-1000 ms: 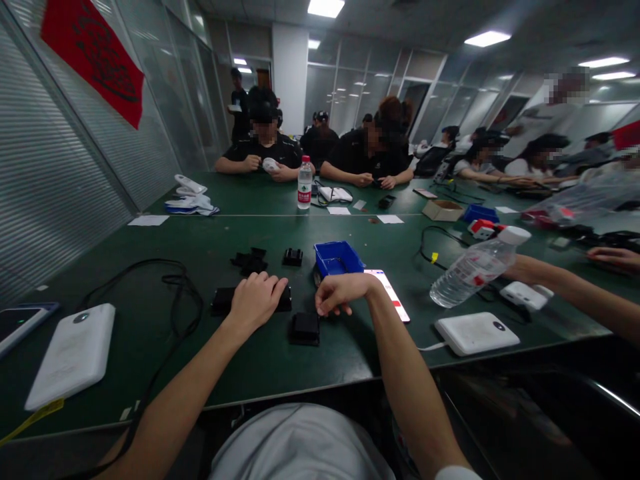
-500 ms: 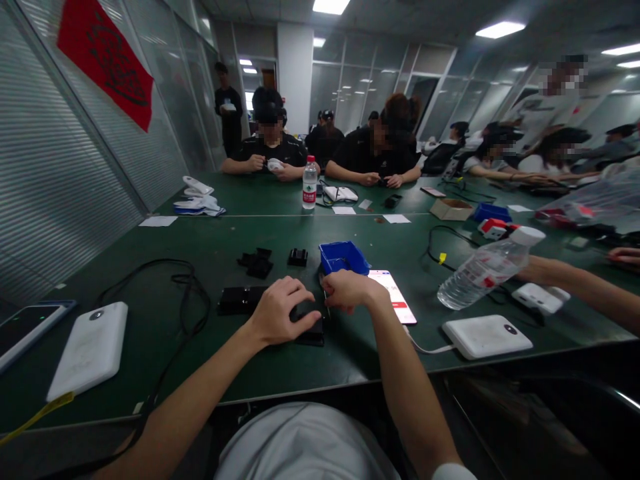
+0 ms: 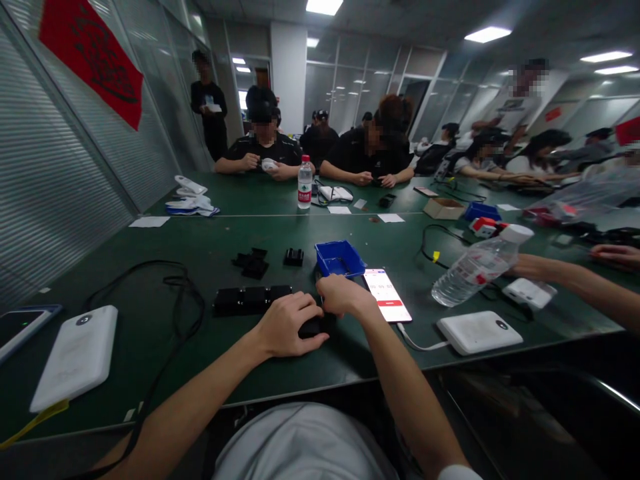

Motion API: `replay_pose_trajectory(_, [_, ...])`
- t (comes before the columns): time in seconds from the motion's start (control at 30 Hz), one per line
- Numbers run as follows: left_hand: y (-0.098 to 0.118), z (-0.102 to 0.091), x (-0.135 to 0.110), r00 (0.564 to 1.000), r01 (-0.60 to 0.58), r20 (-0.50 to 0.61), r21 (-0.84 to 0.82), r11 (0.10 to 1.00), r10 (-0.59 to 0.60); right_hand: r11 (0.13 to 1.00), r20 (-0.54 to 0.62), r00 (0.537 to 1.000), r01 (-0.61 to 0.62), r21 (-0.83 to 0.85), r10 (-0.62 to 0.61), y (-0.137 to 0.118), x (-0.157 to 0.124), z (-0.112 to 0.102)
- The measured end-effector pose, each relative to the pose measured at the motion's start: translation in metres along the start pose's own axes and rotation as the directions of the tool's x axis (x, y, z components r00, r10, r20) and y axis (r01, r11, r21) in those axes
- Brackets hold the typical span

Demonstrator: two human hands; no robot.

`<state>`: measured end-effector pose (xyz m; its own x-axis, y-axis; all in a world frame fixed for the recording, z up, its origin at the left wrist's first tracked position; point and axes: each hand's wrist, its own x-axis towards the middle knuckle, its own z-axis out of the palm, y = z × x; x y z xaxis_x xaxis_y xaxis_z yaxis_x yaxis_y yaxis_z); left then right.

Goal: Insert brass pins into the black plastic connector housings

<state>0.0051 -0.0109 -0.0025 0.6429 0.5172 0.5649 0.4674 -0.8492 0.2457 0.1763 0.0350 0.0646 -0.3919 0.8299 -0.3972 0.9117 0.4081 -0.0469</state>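
My left hand curls over a small black block, gripping it against the table; the fingers cover most of it. Beside it, my right hand is closed with its fingertips at the block's right end. Whatever the right hand pinches is hidden. A row of black blocks extends to the left of my left hand. Just beyond my right hand stands a blue tray with small dark things inside. Farther back lie a single black part and several loose black pieces.
A lit phone lies right of my hand, cabled to a white power bank. A tilted water bottle and a co-worker's arm are farther right. Left are another white power bank and a black cable.
My left hand has shifted slightly toward me and closed more over the black block. The thin metal piece seen below my right hand earlier no longer shows. The view has turned slightly.
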Motion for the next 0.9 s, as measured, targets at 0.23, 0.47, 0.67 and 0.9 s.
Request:
replay_pose_trajectory(0.23, [0.0, 0.001, 0.0, 0.999, 0.005, 0.035, -0.056, 0.998, -0.003, 1.0, 0.027, 1.0, -0.016, -0.007, 0.016, -0.006, 0.001, -0.004])
replay_pose_trajectory(0.47, [0.001, -0.001, 0.001, 0.995, 0.045, 0.098, -0.108, 0.993, -0.034, 0.995, 0.065, 0.993, -0.093, -0.021, 0.094, -0.006, -0.007, -0.006])
replay_pose_trajectory(0.67, [-0.003, 0.001, 0.0, 0.991, 0.06, 0.125, -0.13, 0.99, -0.044, 0.987, 0.009, 0.988, -0.153, -0.055, 0.154, -0.009, -0.018, -0.001])
replay_pose_trajectory(0.9, [-0.005, 0.002, -0.001, 0.993, 0.048, 0.114, -0.141, 0.989, -0.032, 0.98, 0.063, 0.981, -0.177, -0.088, 0.182, -0.009, -0.035, 0.006])
